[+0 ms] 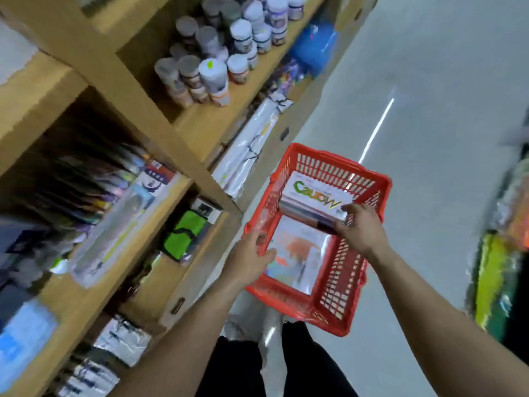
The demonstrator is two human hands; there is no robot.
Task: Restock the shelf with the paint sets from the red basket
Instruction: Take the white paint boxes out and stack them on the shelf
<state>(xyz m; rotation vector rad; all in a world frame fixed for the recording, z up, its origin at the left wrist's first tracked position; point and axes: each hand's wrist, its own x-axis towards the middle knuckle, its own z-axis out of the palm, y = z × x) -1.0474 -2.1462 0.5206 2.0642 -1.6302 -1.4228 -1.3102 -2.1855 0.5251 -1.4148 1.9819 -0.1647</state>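
A red plastic basket stands on the pale floor beside the wooden shelf. Inside it lies a stack of white paint sets with green lettering at the far end. A flat shiny packet lies at the near end. My right hand reaches into the basket and closes its fingers on the near right corner of the paint sets stack. My left hand is at the basket's left rim, its fingers curled around the near left edge of the flat packet.
Several lidded paint jars fill an upper shelf. Wrapped packets and a green item lie on lower shelves, with blurred packages at the left. Colourful goods line the aisle's right side. My dark-trousered legs are below.
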